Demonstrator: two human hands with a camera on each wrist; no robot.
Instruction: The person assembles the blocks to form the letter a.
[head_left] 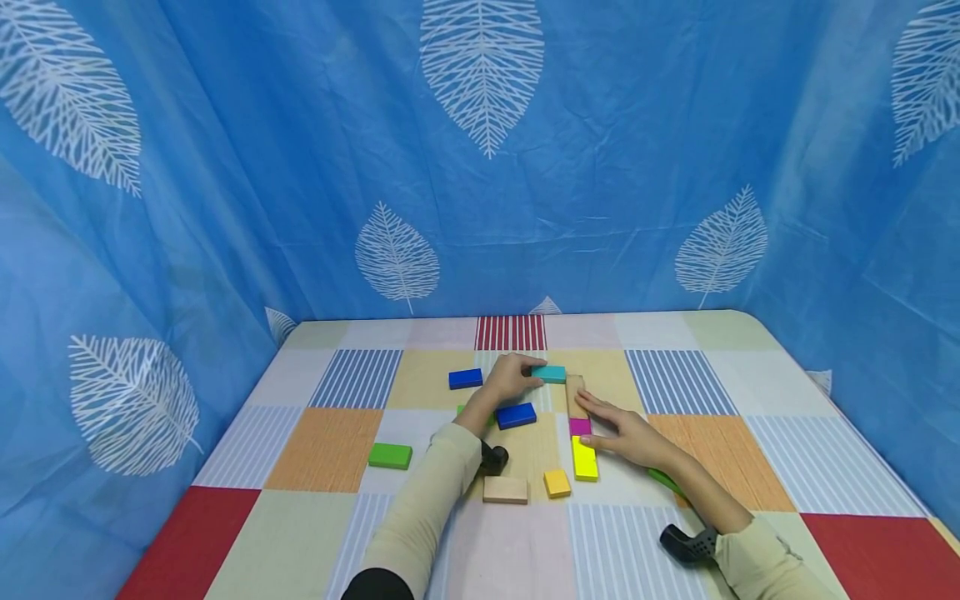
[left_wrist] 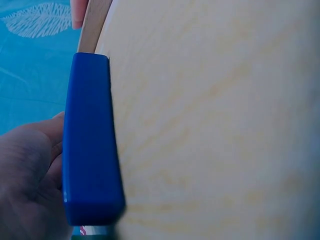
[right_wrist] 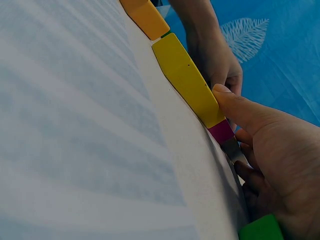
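At the back of the table my left hand (head_left: 512,377) pinches the left end of a teal block (head_left: 550,374) between thumb and fingers. The teal block lies crosswise near the far end of a column. That column is a plain wooden block (head_left: 575,396), a magenta block (head_left: 580,427) and a yellow block (head_left: 585,458), end to end. My right hand (head_left: 633,433) rests along its right side, thumb at the yellow block and extended fingers by the wooden one. A blue block (left_wrist: 92,140) stands large in the left wrist view, hiding the left fingertips there.
Nearer me lie an orange-yellow block (head_left: 557,483) and a plain wooden block (head_left: 506,490). Green blocks lie at left (head_left: 390,456), partly under the left wrist, and under the right wrist (head_left: 663,480). Another blue block (head_left: 466,379) lies left of the left hand.
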